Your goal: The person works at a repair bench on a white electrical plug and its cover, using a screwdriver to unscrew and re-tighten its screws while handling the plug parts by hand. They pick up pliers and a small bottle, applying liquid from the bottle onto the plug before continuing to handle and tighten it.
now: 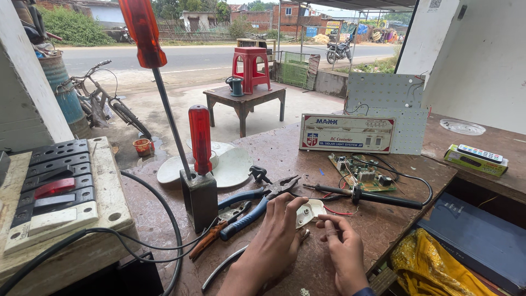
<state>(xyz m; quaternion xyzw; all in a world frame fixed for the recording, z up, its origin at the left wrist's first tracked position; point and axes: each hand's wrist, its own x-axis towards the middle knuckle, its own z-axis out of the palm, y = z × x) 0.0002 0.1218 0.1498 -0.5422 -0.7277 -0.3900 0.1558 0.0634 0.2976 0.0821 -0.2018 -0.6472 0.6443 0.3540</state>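
Tabletop (285, 148): worn brown wood; carries the converter box (346, 133), circuit board (362, 172), soldering iron (378, 198), blue pliers (257, 204).
Left hand (274, 241): fingers curled closed on the white plug (310, 211), pinning it at its left edge.
Right hand (342, 246): fingertips pinched together just below the plug; what they pinch is too small to tell.
Plug: lies near the front edge, between both hands.
Handling note: probably best to keep the plug pressed flat, so small parts stay put.

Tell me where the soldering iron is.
In the head view, the soldering iron lies on the workbench, right of the blue-handled pliers, in front of the green circuit board.
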